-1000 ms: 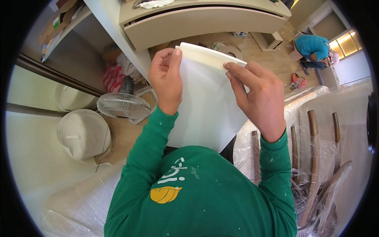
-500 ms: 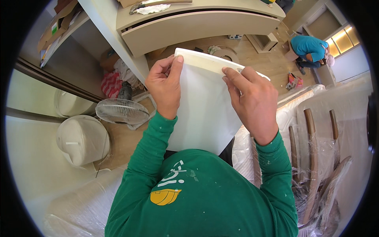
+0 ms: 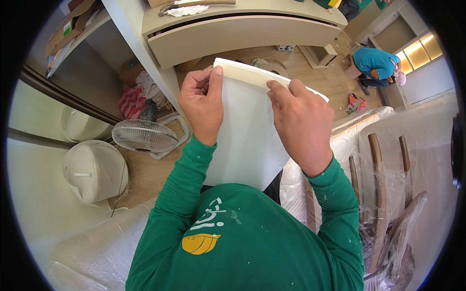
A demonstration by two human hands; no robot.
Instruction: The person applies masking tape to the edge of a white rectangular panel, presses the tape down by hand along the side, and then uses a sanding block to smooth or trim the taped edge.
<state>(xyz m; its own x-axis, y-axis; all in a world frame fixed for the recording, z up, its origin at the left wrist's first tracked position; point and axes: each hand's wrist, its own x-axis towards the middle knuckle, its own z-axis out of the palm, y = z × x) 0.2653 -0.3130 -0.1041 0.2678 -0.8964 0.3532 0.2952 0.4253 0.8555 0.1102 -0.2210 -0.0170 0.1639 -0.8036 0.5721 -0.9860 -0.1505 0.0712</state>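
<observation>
I count one white panel (image 3: 247, 140) held upright before my chest, pinched at its top edge by my two hands, left hand (image 3: 201, 104) and right hand (image 3: 298, 123) (fingers curled), one fan (image 3: 144, 136) beyond.

Your green sleeves and chest covered the lower edge of the white panel (image 3: 247, 131), and your left hand (image 3: 201, 104) and right hand (image 3: 296, 123) hid its upper corners. The person in the teal top (image 3: 374, 62) was bent over, too small to make out. The wrapped chairs (image 3: 383, 194) ran off the right rim.
</observation>
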